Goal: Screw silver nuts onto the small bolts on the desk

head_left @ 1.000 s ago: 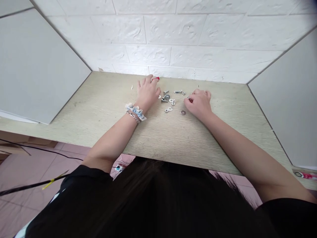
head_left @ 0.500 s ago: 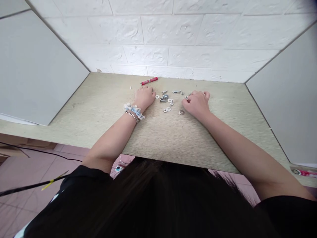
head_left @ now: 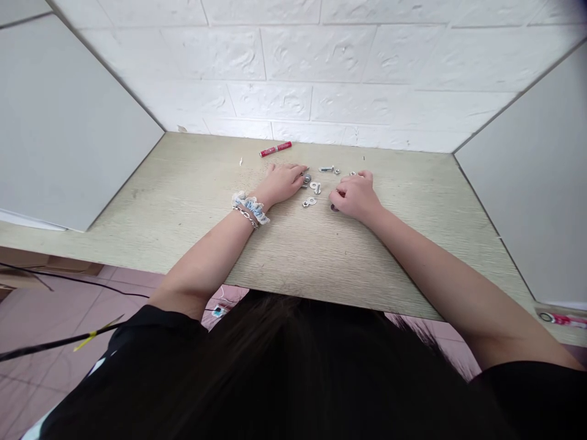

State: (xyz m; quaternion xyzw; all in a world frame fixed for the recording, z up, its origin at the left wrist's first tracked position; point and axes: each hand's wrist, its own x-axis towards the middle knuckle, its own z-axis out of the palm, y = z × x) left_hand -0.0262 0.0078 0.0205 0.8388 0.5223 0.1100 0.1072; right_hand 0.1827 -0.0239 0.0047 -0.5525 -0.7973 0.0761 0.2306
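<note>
My left hand, with fingers stretched forward, lies over part of a small pile of bolts and hides some of it. My right hand is curled, its fingertips low at the table; what they hold, if anything, is hidden. A dark washer peeks out under that hand. Between the hands lie a pale washer with a bolt and a nut beside a washer. Farther back are a bolt, a nut and another nut by my right fingers.
A red pen-like tube lies near the white brick wall. Grey panels stand at the left and right of the wooden tabletop. A black cable runs at lower left.
My left hand has moved right, its fingers reaching out over the bolts and covering a washer. My right hand has shifted slightly left and nearer, now partly covering the dark washer.
</note>
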